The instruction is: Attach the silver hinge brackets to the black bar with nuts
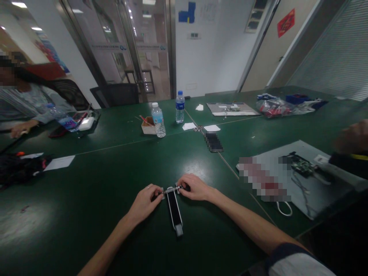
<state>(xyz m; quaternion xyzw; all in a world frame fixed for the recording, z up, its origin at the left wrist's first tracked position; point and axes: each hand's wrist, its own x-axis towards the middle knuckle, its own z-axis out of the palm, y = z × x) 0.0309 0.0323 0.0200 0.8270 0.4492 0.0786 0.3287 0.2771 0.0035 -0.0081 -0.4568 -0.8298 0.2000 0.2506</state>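
A narrow black strip with silver metal ends (174, 209) lies on the green table (115, 214) in front of me, running toward me. My left hand (145, 201) pinches the left side of its far metal end, fingers closed. My right hand (194, 187) grips the right side of that same end, where a thin metal rod crosses it. Both hands rest on the table top.
Two water bottles (159, 119) and a small cardboard box (148, 125) stand further back. A dark phone (214, 142) lies mid-table. A grey panel with a circuit board (301, 165) lies at right, near another person's hand (352, 136). Another person (20, 99) sits far left.
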